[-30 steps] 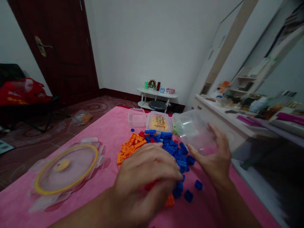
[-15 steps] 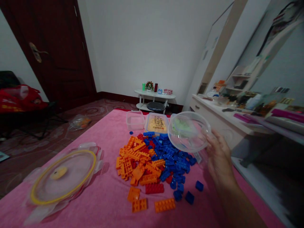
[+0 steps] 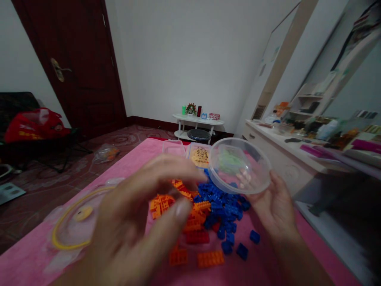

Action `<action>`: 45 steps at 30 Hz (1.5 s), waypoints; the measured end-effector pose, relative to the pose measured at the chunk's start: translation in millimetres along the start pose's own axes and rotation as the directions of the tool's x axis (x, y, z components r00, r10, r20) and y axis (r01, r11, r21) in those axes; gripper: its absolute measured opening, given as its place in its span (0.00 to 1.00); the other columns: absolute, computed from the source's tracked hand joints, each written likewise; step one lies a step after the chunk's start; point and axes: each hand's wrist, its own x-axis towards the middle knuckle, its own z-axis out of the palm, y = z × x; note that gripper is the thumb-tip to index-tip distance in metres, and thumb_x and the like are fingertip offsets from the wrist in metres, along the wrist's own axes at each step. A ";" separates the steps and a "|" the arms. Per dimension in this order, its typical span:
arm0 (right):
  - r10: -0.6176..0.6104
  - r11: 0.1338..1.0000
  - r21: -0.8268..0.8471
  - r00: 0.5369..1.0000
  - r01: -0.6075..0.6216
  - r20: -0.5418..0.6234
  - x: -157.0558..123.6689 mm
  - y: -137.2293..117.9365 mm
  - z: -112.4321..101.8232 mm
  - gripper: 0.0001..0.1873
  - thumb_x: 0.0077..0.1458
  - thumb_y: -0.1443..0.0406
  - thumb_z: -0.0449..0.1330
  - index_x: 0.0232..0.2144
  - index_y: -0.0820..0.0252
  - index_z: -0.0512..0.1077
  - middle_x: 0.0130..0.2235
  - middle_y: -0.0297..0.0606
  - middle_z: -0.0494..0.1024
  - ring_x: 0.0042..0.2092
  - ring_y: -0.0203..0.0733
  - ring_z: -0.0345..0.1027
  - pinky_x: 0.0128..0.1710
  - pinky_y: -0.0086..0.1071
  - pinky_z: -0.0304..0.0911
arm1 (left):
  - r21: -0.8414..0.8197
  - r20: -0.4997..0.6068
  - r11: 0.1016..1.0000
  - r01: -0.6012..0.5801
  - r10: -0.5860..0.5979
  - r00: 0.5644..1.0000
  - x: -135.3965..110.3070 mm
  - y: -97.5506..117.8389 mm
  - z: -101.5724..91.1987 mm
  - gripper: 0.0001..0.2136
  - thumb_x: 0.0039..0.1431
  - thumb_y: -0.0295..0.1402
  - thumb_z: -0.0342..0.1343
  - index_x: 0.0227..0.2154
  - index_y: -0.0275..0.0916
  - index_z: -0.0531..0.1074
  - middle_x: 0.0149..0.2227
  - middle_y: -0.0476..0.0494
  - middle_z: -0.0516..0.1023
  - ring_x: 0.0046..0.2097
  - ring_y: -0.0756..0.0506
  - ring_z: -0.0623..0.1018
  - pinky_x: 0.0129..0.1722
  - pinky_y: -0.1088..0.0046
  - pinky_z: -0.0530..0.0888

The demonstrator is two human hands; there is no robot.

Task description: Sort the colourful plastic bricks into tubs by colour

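My right hand (image 3: pixel 275 206) grips a clear round plastic bowl (image 3: pixel 258 163) by its right side, fingers showing through the wall. The bowl is tilted above the blue toy building bricks (image 3: pixel 222 204). In the foreground my left hand (image 3: pixel 133 214) is raised, slightly blurred, its fingers curved and its thumb apart, with nothing between them. It covers part of the orange bricks (image 3: pixel 160 205). A red brick (image 3: pixel 197 237) lies in front of the pile. Left of the pile, a clear round lid with a yellow ring (image 3: pixel 56 240) is partly hidden by my left hand.
Behind the pile stand a clear rectangular box (image 3: pixel 174 147) and a box with yellow contents (image 3: pixel 200 157). Everything rests on a pink cloth (image 3: pixel 253 266). A dresser (image 3: pixel 268 147) stands at the right. A low white table (image 3: pixel 193 118) is by the wall.
My left hand has come into view from the lower left, over the lid and orange bricks. The bowl has shifted slightly right, with my right hand now lower on its side.
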 end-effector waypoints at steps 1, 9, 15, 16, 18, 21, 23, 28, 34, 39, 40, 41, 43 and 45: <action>0.011 1.000 0.002 1.000 -0.012 0.028 -4.9 0.8 5.5 0.21 0.52 0.53 0.57 0.46 0.55 0.70 0.48 0.41 0.76 0.51 0.49 0.69 0.44 0.42 0.71 | 0.005 0.021 1.000 0.026 -0.026 0.999 8.2 -4.2 0.1 0.19 0.57 0.38 0.54 0.52 0.46 0.67 0.48 0.43 0.73 0.44 0.43 0.74 0.40 0.65 0.76; 0.056 0.969 -0.249 0.966 0.009 0.253 -30.7 36.4 46.1 0.29 0.56 0.45 0.50 0.51 0.55 0.67 0.48 0.44 0.75 0.49 0.51 0.70 0.44 0.45 0.70 | -0.114 0.579 0.825 0.553 -0.397 0.712 45.9 -77.9 2.4 0.31 0.54 0.42 0.53 0.61 0.45 0.56 0.56 0.36 0.68 0.41 0.41 0.78 0.28 0.71 0.77; 0.222 0.916 -0.397 0.892 -0.052 0.394 1.8 57.6 92.5 0.31 0.56 0.43 0.49 0.51 0.56 0.68 0.49 0.45 0.74 0.48 0.47 0.70 0.42 0.39 0.69 | -0.250 0.421 0.577 0.778 -0.659 0.624 57.3 -125.8 -41.2 0.30 0.48 0.28 0.48 0.58 0.36 0.56 0.56 0.31 0.67 0.28 0.47 0.79 0.25 0.71 0.77; 0.215 0.881 -0.473 0.879 0.014 0.425 12.8 64.9 100.7 0.28 0.56 0.45 0.50 0.48 0.58 0.70 0.49 0.44 0.75 0.49 0.47 0.70 0.42 0.38 0.69 | -0.262 0.377 0.560 0.786 -0.690 0.618 62.4 -137.1 -51.5 0.30 0.48 0.28 0.48 0.58 0.36 0.56 0.55 0.31 0.67 0.28 0.47 0.79 0.25 0.71 0.77; 0.178 0.752 -0.612 0.820 0.243 0.544 35.6 85.0 117.6 0.21 0.55 0.52 0.55 0.41 0.61 0.74 0.45 0.43 0.77 0.48 0.47 0.70 0.43 0.37 0.67 | -0.283 0.267 0.557 0.781 -0.736 0.622 73.0 -161.8 -70.8 0.30 0.48 0.27 0.49 0.58 0.37 0.54 0.53 0.32 0.69 0.28 0.46 0.80 0.25 0.72 0.78; 0.251 0.482 -0.653 0.622 0.584 0.742 62.9 122.6 143.9 0.15 0.55 0.62 0.54 0.38 0.64 0.76 0.41 0.42 0.79 0.44 0.44 0.71 0.46 0.34 0.64 | -0.280 0.123 0.566 0.775 -0.780 0.614 85.4 -199.1 -89.9 0.31 0.48 0.26 0.51 0.57 0.35 0.52 0.41 0.35 0.74 0.27 0.44 0.80 0.24 0.73 0.78; 0.350 0.252 -0.615 0.522 0.747 0.778 73.2 145.8 160.1 0.16 0.57 0.65 0.52 0.43 0.64 0.75 0.46 0.42 0.78 0.47 0.41 0.70 0.48 0.31 0.61 | -0.261 0.067 0.553 0.791 -0.807 0.586 89.6 -220.8 -94.3 0.28 0.47 0.25 0.51 0.54 0.32 0.55 0.34 0.38 0.74 0.26 0.43 0.79 0.24 0.72 0.78; 0.518 -0.042 -0.575 0.510 0.817 0.687 81.5 178.5 182.8 0.18 0.58 0.57 0.53 0.41 0.61 0.77 0.44 0.45 0.78 0.45 0.46 0.72 0.43 0.32 0.63 | -0.232 -0.025 0.514 0.826 -0.852 0.523 90.2 -257.5 -86.8 0.20 0.48 0.23 0.51 0.46 0.34 0.60 0.33 0.44 0.69 0.27 0.44 0.79 0.27 0.69 0.80; 0.447 -0.255 -0.614 0.654 0.747 0.610 89.6 173.1 184.8 0.27 0.63 0.54 0.42 0.39 0.65 0.77 0.42 0.54 0.77 0.46 0.53 0.71 0.42 0.39 0.62 | -0.222 -0.032 0.439 0.871 -0.896 0.443 90.6 -276.7 -75.5 0.19 0.52 0.26 0.51 0.48 0.32 0.58 0.38 0.39 0.68 0.28 0.44 0.79 0.26 0.69 0.80; 0.282 -0.349 -0.626 0.715 0.697 0.640 103.8 166.7 179.8 0.19 0.58 0.66 0.48 0.50 0.61 0.70 0.52 0.49 0.71 0.56 0.51 0.61 0.51 0.41 0.57 | -0.201 0.007 0.368 0.908 -0.926 0.377 96.8 -282.5 -69.0 0.21 0.58 0.34 0.52 0.52 0.33 0.56 0.42 0.30 0.70 0.27 0.44 0.79 0.23 0.70 0.78; 0.283 -0.356 -0.625 0.718 0.695 0.636 106.0 167.7 178.1 0.20 0.56 0.67 0.51 0.51 0.61 0.69 0.52 0.49 0.71 0.56 0.51 0.61 0.51 0.40 0.57 | -0.194 0.020 0.352 0.916 -0.932 0.362 97.9 -283.3 -67.7 0.21 0.59 0.36 0.52 0.52 0.32 0.56 0.42 0.28 0.71 0.27 0.44 0.79 0.23 0.69 0.77; 0.297 -0.358 -0.627 0.721 0.692 0.626 107.7 169.2 176.3 0.21 0.54 0.67 0.53 0.51 0.61 0.69 0.51 0.49 0.72 0.55 0.51 0.62 0.51 0.40 0.57 | -0.187 0.031 0.340 0.922 -0.936 0.352 98.8 -284.2 -66.3 0.22 0.59 0.38 0.51 0.52 0.32 0.57 0.41 0.27 0.71 0.27 0.43 0.79 0.23 0.70 0.77; 0.335 -0.352 -0.636 0.726 0.687 0.600 109.2 173.0 173.5 0.21 0.52 0.67 0.55 0.50 0.61 0.70 0.48 0.49 0.74 0.51 0.51 0.66 0.49 0.41 0.58 | -0.178 0.051 0.333 0.926 -0.937 0.347 99.9 -286.3 -63.4 0.22 0.61 0.41 0.49 0.52 0.31 0.57 0.40 0.26 0.73 0.28 0.43 0.79 0.23 0.70 0.77; 0.359 -0.333 -0.641 0.721 0.692 0.592 108.8 175.1 171.9 0.20 0.53 0.65 0.55 0.49 0.60 0.71 0.47 0.48 0.76 0.49 0.50 0.68 0.47 0.40 0.60 | -0.170 0.031 0.364 0.916 -0.927 0.374 99.9 -288.9 -60.8 0.23 0.61 0.43 0.49 0.52 0.31 0.58 0.40 0.26 0.74 0.29 0.42 0.79 0.25 0.69 0.77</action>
